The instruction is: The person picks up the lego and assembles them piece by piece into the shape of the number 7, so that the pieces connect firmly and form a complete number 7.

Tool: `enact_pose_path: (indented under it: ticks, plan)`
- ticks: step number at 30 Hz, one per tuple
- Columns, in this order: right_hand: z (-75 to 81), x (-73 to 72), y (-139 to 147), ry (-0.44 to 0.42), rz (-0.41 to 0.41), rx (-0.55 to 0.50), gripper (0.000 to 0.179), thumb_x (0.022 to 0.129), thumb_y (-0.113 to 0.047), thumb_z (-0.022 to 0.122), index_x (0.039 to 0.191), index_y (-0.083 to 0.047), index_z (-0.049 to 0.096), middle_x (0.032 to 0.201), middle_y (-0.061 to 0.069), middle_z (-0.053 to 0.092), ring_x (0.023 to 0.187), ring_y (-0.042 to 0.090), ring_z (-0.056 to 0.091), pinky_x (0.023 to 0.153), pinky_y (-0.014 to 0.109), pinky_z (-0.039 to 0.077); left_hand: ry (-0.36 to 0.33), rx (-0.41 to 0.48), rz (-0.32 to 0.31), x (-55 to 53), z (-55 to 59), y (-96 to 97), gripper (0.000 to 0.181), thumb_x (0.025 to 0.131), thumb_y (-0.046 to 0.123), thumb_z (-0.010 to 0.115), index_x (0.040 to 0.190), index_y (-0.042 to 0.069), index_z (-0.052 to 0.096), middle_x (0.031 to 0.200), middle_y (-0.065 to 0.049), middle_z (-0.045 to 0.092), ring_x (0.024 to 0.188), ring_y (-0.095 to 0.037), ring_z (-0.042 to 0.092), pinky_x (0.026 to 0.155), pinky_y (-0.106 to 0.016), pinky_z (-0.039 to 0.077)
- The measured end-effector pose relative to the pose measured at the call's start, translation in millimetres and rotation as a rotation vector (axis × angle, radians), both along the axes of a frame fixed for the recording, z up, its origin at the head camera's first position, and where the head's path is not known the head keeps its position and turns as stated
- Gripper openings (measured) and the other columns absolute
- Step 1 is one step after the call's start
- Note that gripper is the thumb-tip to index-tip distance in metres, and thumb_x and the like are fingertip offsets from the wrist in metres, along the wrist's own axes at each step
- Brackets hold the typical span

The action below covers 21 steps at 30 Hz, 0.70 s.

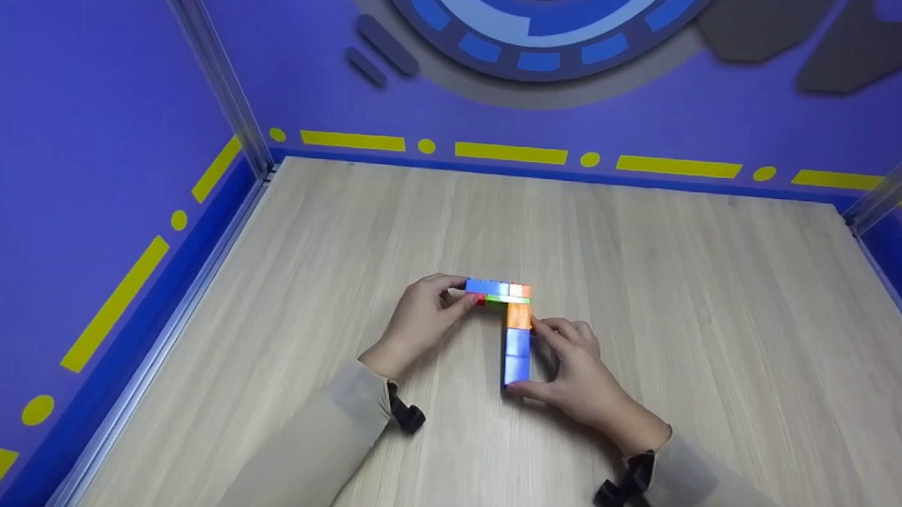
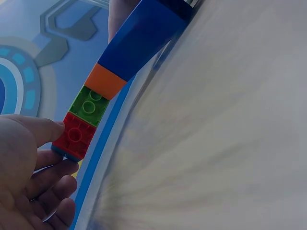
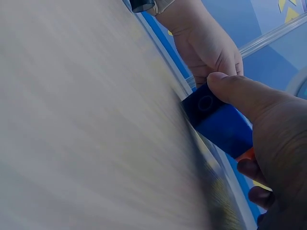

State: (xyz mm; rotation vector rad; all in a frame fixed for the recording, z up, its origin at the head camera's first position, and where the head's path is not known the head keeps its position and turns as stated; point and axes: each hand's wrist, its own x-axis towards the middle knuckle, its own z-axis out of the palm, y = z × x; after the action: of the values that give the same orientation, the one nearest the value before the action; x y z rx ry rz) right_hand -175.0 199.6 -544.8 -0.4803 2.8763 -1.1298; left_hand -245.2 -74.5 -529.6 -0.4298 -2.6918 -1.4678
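Between both hands is an L-shaped toy brick assembly (image 1: 517,344). Blue and orange bricks form its long leg, which points toward the person; the short arm at the far end runs left, with blue and orange over green and red. The left hand (image 1: 421,312) pinches the left end of that short arm, its thumb by the red brick (image 2: 74,135). Beside the red one is a green brick (image 2: 89,106), both showing hollow undersides. With the thumb on the near blue end (image 3: 218,124) and fingers by the orange brick (image 1: 518,316), the right hand (image 1: 578,370) grips the long leg.
A wood-grain table (image 1: 332,227) lies under the hands. Blue-purple panels (image 1: 110,121) with yellow markings rise along its back and sides, joined by metal corner posts (image 1: 216,65). Black straps with small cameras (image 1: 406,415) sit at both wrists.
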Motion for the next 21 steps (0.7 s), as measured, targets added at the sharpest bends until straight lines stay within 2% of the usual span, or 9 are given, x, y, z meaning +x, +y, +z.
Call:
enact_pose_path:
  ticks: [6,13,18,21]
  plan:
    - [0.6,0.0,-0.8,-0.037,-0.011,0.004,0.112,0.077,-0.056,0.103,0.164,-0.004,0.057,0.155,0.007,0.065,0.131,0.025,0.05,0.113,0.051,0.046,-0.035,-0.005,-0.02,-2.8,-1.9,0.3,0.033,0.109,0.031,0.079,0.134,0.01,0.081,0.128,-0.008,0.083,0.102,-0.018,0.075,0.096,-0.043,0.063]
    - [-0.2,1.4,-0.9,-0.07,-0.019,0.01,0.112,0.078,-0.058,0.102,0.165,-0.004,0.057,0.156,0.006,0.065,0.131,0.024,0.05,0.112,0.049,0.047,-0.078,-0.036,-0.009,-1.4,-3.5,0.6,0.033,0.11,0.031,0.077,0.135,0.01,0.081,0.13,-0.007,0.082,0.106,-0.02,0.072,0.099,-0.045,0.061]
    - [2.9,2.5,-1.4,-0.072,-0.019,0.01,0.11,0.079,-0.057,0.102,0.164,-0.003,0.058,0.156,0.008,0.065,0.133,0.027,0.05,0.113,0.051,0.047,-0.071,-0.057,0.006,-0.4,-2.7,0.3,0.034,0.11,0.03,0.077,0.136,0.009,0.081,0.132,-0.009,0.081,0.121,-0.027,0.071,0.111,-0.049,0.058]
    - [4.4,1.8,-2.1,-0.076,-0.02,0.025,0.11,0.078,-0.059,0.102,0.164,-0.004,0.058,0.156,0.009,0.065,0.134,0.028,0.049,0.115,0.053,0.047,-0.066,-0.082,0.018,-0.4,-3.0,-0.1,0.035,0.11,0.03,0.077,0.138,0.009,0.08,0.133,-0.009,0.081,0.123,-0.029,0.069,0.112,-0.05,0.057]
